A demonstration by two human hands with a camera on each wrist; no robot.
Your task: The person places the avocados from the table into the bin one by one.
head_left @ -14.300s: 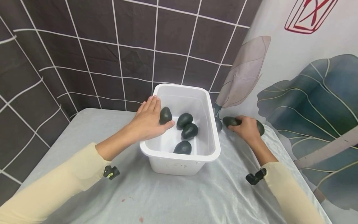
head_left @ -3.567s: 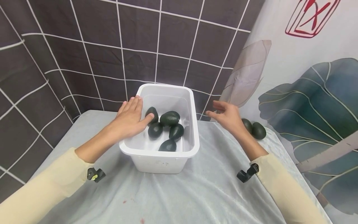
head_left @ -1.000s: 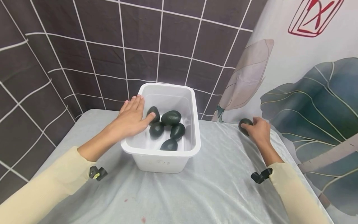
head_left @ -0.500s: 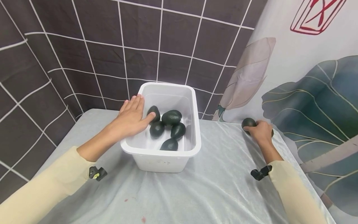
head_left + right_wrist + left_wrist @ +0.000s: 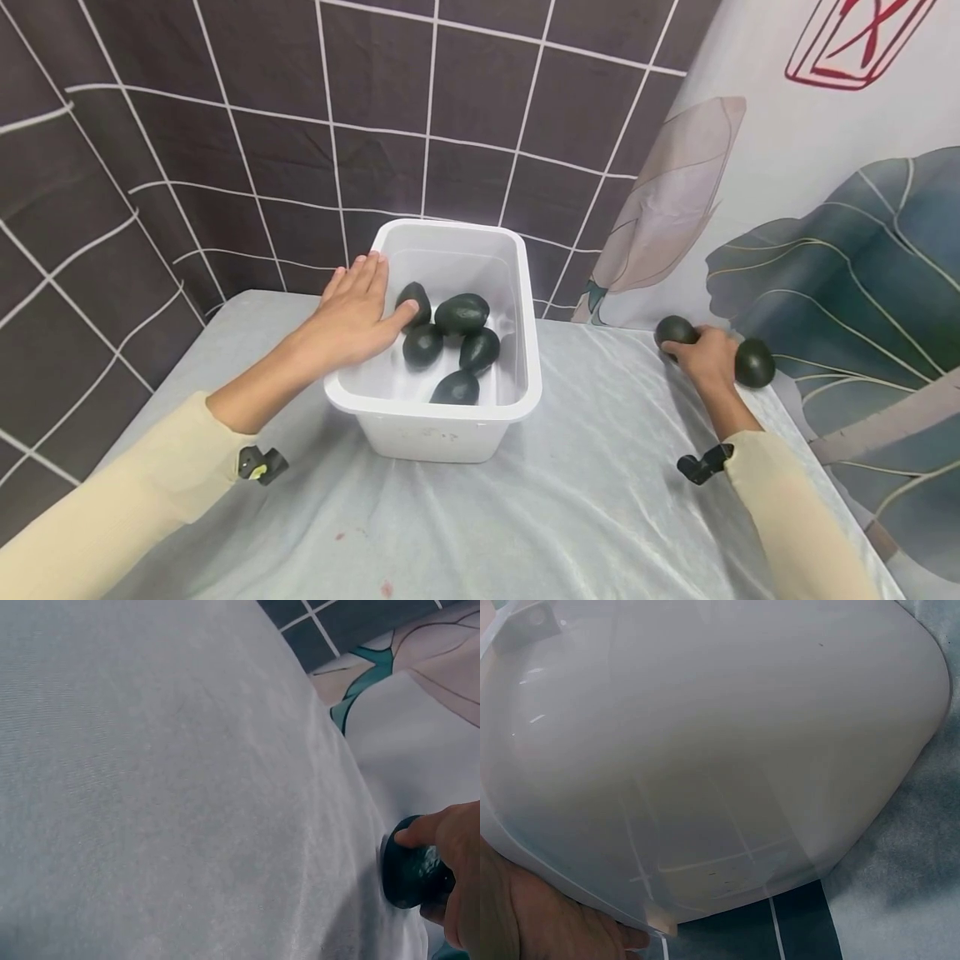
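My left hand [image 5: 352,321] lies with straight fingers along the left rim of a white plastic tub [image 5: 442,437], its thumb over the inside. In the left wrist view, fingers [image 5: 570,930] meet the rim at the lower left. Several dark green avocados [image 5: 461,315] lie on the tub's floor. At the far right of the cloth, my right hand [image 5: 708,358] holds an avocado [image 5: 675,331] between thumb and fingers. The right wrist view shows the thumb and fingers curled round that dark avocado [image 5: 409,866]. A second avocado [image 5: 754,363] sits just right of the hand.
A pale grey cloth [image 5: 585,500] covers the table. Behind stands a dark backdrop with white grid lines [image 5: 480,100]. A white hanging with painted leaves [image 5: 862,250] rises close along the right edge, near the right hand.
The tub has shifted left and gained an avocado since the oldest frame. My right hand has gone from beside the tub to the far-right avocados and now grips one; the left stays on the rim.
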